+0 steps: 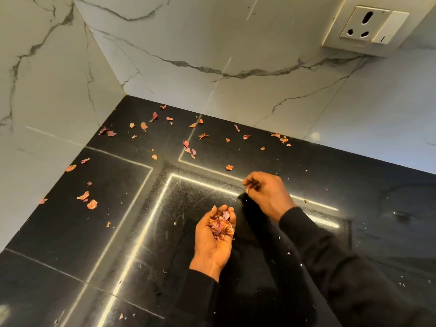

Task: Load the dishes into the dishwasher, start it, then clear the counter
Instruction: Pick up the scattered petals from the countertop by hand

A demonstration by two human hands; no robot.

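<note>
Dry onion peels lie scattered over the black counter, mostly toward the back corner and the left wall. My left hand is palm up above the counter, cupped around a small heap of gathered peels. My right hand hovers just right of it with fingers curled, and its fingertips pinch a tiny scrap of peel. Both arms wear black sleeves.
White marble walls meet in a corner behind the counter. A wall socket with a switch sits at the upper right. Bright light strips reflect on the glossy counter. Small white crumbs dot its right side.
</note>
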